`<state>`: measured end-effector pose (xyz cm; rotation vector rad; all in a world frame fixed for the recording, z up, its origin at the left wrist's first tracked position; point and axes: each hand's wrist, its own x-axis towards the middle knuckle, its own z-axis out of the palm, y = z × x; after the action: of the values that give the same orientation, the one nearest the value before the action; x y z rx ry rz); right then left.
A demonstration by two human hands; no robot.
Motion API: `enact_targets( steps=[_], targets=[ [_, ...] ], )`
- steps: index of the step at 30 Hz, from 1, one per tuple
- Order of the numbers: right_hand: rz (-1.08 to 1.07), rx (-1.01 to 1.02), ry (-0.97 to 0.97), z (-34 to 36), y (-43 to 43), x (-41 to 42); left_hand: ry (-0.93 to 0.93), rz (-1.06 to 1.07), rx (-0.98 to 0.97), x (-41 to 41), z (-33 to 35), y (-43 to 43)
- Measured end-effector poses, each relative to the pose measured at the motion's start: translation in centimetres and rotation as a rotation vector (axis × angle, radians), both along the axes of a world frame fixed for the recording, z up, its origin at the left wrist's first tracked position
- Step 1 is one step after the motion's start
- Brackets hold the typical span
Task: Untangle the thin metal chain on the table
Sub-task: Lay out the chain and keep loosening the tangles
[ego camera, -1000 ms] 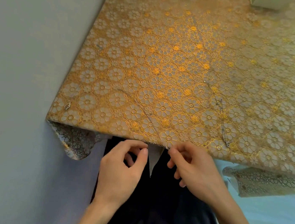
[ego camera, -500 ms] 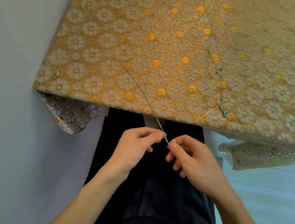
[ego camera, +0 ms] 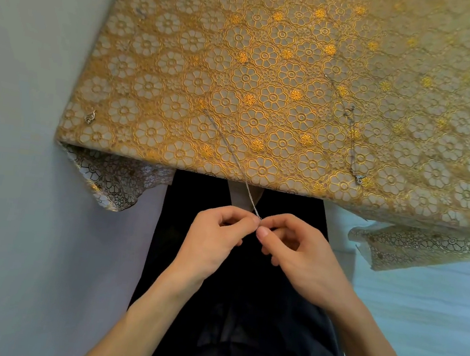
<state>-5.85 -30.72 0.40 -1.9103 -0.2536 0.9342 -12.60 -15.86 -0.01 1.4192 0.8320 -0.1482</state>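
I've drawn the chain (ego camera: 226, 144) past the table (ego camera: 151, 78)'s near edge, left hand (ego camera: 214, 240) and right hand (ego camera: 298, 256) pinching its end, so untangling can begin.

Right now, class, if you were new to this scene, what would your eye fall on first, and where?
The gold flowered tablecloth fills the top of the view. Below its near edge, the left hand and right hand meet and pinch one end of a thin chain that runs up onto the cloth. A second chain lies to the right, and a small metal piece sits near the left corner.
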Motion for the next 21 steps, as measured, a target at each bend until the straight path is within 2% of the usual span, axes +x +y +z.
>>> enact_targets(
  steps=[10, 18, 21],
  targets=[
    [-0.009, 0.016, 0.065, -0.1, 0.5, -0.5, 0.038, 0.038, -0.026, -0.9, -0.2, 0.2],
    [-0.198, 0.040, 0.137, 0.0, 0.7, -1.2, 0.004, 0.028, 0.022, -1.3, 0.0, 0.0],
    [-0.232, 0.062, 0.181, 0.3, 1.0, -1.6, -0.004, 0.055, -0.028, -1.3, 0.0, -0.1]
  ],
)
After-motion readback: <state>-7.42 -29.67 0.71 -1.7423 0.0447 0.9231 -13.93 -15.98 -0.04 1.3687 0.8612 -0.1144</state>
